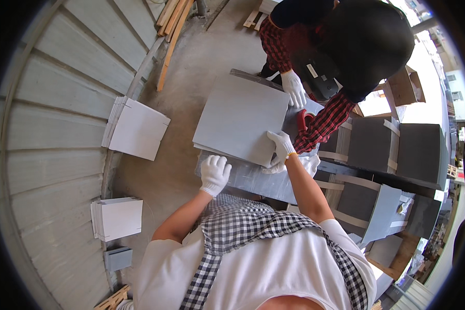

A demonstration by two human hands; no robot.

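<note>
Touching grey panel (243, 116) beneath fingers, gloved right hand (281, 145) is resting, clamping unclear; left hand (215, 174) is hovering nearby, empty, fingers loosely curling; even, flat pressure probably helps.

White rectangular panels (139, 129) are stacked beside a grey ribbed metal wall (51, 134); long brown wooden planks (169, 51) are placed farther along it; dark-grey rectangular slabs (367, 143) are bound with pale straps (357, 181).
</note>
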